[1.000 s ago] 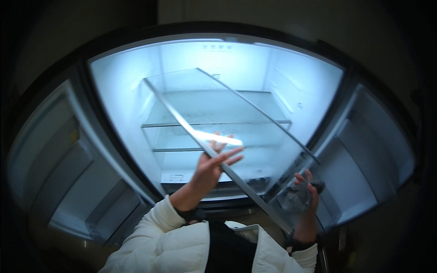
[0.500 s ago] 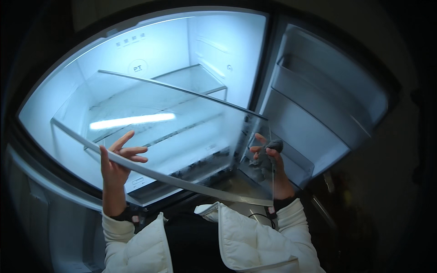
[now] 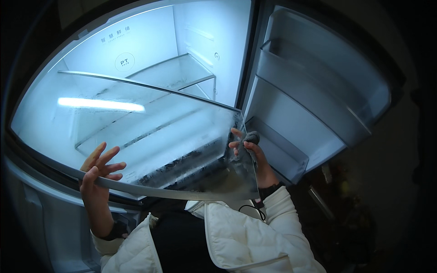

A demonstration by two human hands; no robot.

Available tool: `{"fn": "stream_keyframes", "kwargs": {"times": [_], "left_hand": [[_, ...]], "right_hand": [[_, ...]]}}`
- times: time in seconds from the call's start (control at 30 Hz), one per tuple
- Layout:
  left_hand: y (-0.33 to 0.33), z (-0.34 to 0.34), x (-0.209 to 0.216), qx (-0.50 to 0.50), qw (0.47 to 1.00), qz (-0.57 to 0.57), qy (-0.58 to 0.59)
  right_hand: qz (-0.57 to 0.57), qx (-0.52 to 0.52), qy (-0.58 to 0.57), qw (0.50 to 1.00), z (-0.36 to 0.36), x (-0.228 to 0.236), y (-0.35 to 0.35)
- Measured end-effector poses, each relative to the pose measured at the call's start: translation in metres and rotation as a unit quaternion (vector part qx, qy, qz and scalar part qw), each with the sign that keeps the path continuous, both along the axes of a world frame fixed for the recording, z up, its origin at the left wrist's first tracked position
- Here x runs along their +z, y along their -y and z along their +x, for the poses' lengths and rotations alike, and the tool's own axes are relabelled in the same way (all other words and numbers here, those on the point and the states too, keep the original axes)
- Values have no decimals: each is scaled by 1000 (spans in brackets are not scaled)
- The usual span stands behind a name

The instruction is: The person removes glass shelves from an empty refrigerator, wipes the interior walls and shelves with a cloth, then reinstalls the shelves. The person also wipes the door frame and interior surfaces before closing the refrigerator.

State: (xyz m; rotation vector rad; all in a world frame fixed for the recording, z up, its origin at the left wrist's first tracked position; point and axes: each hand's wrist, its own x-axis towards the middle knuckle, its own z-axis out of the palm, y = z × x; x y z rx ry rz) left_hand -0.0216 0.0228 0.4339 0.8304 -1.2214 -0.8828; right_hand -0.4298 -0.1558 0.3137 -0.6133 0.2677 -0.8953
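Observation:
I hold a large clear glass fridge shelf (image 3: 159, 136) flat in front of an open, lit fridge (image 3: 150, 50). My left hand (image 3: 98, 175) supports its near left edge, thumb over the pale front trim and fingers spread beneath the glass. My right hand (image 3: 248, 150) grips the shelf's right edge and also pinches a small grey cloth (image 3: 251, 136) against it. The glass looks smeared and wet near the right corner.
Inside the fridge, one glass shelf (image 3: 175, 73) remains at the back. The right door (image 3: 309, 91) stands open with clear door bins. The left door (image 3: 41, 214) is open at the lower left. Dark floor with dim objects lies to the right.
My view has swung to the left and closer to the fridge. The glass shelf has tilted flatter and shifted left, both hands still on its edges.

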Motion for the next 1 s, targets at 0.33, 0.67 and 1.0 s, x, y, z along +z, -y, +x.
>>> {"fn": "stream_keyframes", "kwargs": {"times": [0.33,0.67,1.0], "left_hand": [[22,-16,1,105,992,13,-65],[27,-19,1,71,982,26,-172],[34,-31,16,81,973,45,-212]], "right_hand": [[-63,40,163,984,20,-29,88],[-132,99,165,972,24,-14,96],[-120,-235,-156,952,27,-53,70]]}}
